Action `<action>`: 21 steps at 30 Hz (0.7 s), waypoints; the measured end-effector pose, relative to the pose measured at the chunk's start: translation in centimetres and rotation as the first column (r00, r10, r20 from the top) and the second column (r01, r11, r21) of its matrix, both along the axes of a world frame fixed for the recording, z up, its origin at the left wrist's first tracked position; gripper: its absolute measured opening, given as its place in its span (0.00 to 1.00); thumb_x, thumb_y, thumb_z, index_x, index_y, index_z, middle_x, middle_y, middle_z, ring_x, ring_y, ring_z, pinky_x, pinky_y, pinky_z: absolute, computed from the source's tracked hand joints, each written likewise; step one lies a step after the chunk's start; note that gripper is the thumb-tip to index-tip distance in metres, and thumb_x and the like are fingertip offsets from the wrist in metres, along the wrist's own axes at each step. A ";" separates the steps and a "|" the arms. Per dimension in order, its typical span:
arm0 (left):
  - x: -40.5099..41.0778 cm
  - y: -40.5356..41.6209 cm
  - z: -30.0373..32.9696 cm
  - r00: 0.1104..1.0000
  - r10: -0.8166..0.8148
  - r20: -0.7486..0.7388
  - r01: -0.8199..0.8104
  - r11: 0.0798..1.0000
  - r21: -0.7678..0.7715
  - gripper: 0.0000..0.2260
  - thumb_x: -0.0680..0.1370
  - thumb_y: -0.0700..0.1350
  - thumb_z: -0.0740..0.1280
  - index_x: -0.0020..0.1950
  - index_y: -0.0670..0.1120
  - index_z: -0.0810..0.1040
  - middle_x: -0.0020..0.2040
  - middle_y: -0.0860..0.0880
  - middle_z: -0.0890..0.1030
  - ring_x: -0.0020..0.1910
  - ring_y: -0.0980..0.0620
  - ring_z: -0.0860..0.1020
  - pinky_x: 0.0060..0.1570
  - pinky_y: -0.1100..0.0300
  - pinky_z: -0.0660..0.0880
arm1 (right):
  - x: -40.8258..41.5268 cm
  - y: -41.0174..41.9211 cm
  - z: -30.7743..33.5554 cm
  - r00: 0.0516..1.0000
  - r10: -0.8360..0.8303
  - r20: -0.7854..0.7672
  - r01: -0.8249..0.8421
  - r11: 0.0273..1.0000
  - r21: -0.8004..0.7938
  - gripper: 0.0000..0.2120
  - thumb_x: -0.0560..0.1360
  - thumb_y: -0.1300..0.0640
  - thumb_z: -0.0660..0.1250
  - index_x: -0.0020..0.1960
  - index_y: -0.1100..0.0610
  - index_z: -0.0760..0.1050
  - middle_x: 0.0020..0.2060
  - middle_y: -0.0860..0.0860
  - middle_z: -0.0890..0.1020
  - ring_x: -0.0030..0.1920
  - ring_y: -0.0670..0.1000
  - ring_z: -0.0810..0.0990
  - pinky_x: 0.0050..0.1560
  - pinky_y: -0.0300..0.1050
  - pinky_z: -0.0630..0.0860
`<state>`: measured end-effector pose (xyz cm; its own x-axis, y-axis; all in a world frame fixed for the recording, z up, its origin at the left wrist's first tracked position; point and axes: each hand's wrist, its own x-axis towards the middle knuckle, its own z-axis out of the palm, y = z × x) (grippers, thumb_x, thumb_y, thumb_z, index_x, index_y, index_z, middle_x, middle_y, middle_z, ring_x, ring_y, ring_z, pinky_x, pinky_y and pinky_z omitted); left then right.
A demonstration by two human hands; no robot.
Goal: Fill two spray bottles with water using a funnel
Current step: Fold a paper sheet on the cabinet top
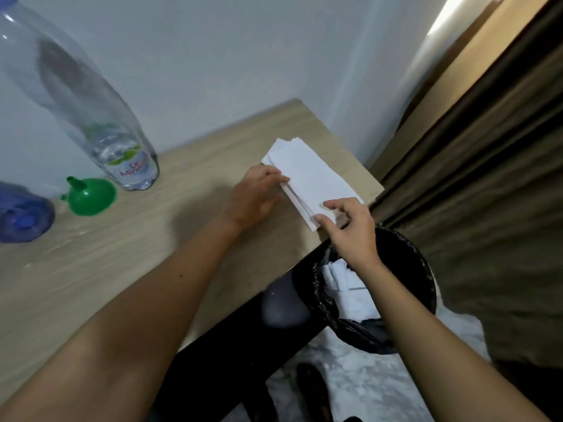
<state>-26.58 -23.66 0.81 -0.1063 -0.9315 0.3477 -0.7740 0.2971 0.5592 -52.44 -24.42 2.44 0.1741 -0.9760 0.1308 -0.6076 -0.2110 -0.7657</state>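
A green funnel [91,195] lies mouth-down on the wooden table [106,263], spout up, at the left. Behind it stands a large clear water bottle [82,99], nearly empty. A blue spray bottle [23,213] shows at the left edge, partly cut off. Near the table's right corner lies a stack of white paper napkins [310,181]. My left hand [254,196] rests on the stack's left edge with fingers fairly straight. My right hand [350,226] pinches the near end of the stack between thumb and forefinger.
A black bin [405,257] lined with a black bag stands just beyond the table's right edge, with crumpled white paper inside. Brown curtains [487,178] hang at the right. A white wall is close behind the table.
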 end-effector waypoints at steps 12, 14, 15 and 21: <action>-1.9 -3.3 -0.7 0.994 -0.044 0.098 0.054 0.993 -0.101 0.05 0.79 0.44 0.72 0.49 0.48 0.89 0.58 0.46 0.87 0.64 0.34 0.80 0.63 0.48 0.78 | -2.4 0.6 -2.6 0.997 0.007 -0.081 -0.009 1.000 -0.022 0.09 0.72 0.54 0.81 0.51 0.52 0.86 0.51 0.47 0.82 0.55 0.52 0.79 0.62 0.49 0.76; -2.0 -3.3 -0.6 0.993 -0.037 0.112 0.049 0.993 -0.111 0.04 0.78 0.41 0.76 0.49 0.48 0.89 0.58 0.48 0.88 0.64 0.35 0.80 0.61 0.48 0.78 | -2.5 0.6 -2.6 0.997 0.003 -0.080 -0.006 0.999 -0.044 0.07 0.73 0.55 0.80 0.50 0.52 0.86 0.51 0.46 0.82 0.56 0.52 0.80 0.62 0.49 0.76; -2.0 -3.3 -0.6 0.993 -0.036 0.112 0.049 0.993 -0.110 0.04 0.78 0.41 0.76 0.49 0.48 0.89 0.58 0.49 0.88 0.65 0.36 0.80 0.62 0.49 0.79 | -2.5 0.6 -2.5 0.997 0.003 -0.073 -0.006 0.999 -0.043 0.07 0.73 0.54 0.80 0.50 0.51 0.86 0.51 0.46 0.82 0.55 0.51 0.80 0.62 0.48 0.76; -2.5 -2.7 0.2 0.991 -0.048 0.121 0.064 0.990 -0.127 0.05 0.76 0.39 0.79 0.49 0.48 0.88 0.55 0.49 0.89 0.63 0.39 0.82 0.60 0.55 0.75 | -2.2 0.7 -1.5 0.998 0.015 -0.058 -0.022 0.993 -0.120 0.04 0.76 0.52 0.78 0.51 0.48 0.85 0.48 0.44 0.81 0.54 0.52 0.79 0.59 0.43 0.74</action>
